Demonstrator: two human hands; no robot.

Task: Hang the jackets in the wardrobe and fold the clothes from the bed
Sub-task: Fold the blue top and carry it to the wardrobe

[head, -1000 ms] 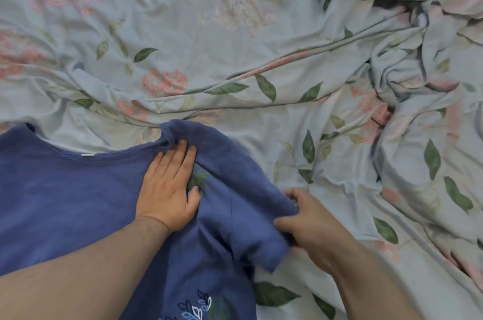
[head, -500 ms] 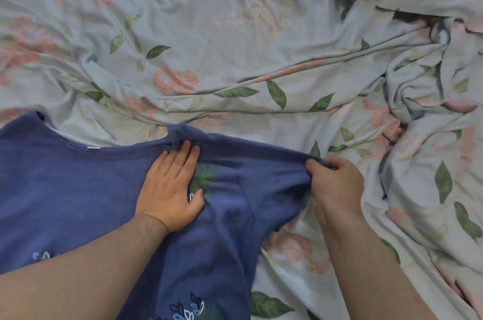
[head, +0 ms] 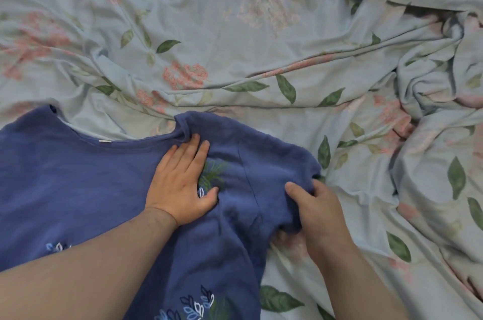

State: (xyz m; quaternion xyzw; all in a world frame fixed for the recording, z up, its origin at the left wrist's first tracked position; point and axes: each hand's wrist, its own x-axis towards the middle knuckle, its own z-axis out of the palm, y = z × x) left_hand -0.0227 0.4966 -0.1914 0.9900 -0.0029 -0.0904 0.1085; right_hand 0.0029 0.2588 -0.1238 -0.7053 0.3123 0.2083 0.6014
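In the head view, your left hand [head: 180,183] still presses flat, fingers straight, on the blue shirt [head: 78,183] spread on the bed [head: 235,32]. Your right hand [head: 318,210] curls its fingers round the sleeve [head: 274,163], now drawn inward from where it was stretched out.

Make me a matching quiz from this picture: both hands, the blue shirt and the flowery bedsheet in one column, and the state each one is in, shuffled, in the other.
Things
1. left hand
2. right hand
3. blue shirt
4. bedsheet

States
A. fingers curled round the edge of the sleeve
B. flat, fingers straight, pressing down on cloth
C. rumpled, printed with pink flowers and green leaves
D. spread out, stitched with small leaf motifs

Pairs: 1-B, 2-A, 3-D, 4-C
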